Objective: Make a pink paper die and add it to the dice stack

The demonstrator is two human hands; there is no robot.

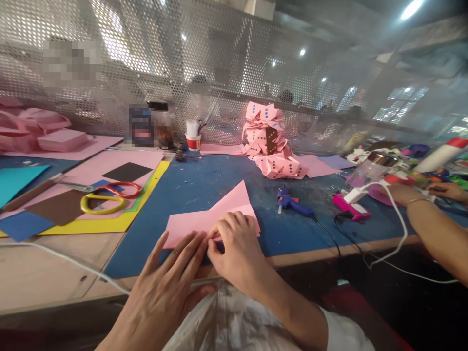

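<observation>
A folded sheet of pink paper point(190, 223) lies on the blue mat, close to the table's front edge. One pointed part of it sticks up toward the back right. My left hand point(170, 278) rests on its near edge with fingers stretched out flat. Bent over the fold beside it, my right hand point(237, 248) pinches the near edge between thumb and fingers. The fingertips of both hands almost meet there, and they hide part of the crease.
Scissors point(103, 205) lie on coloured sheets at left. A blue glue gun point(294, 202) sits right of the paper. Folded pink paper pieces point(266, 139) stand stacked behind. A pink power strip point(353, 208) with cables and a co-worker's arm point(435, 226) are at right.
</observation>
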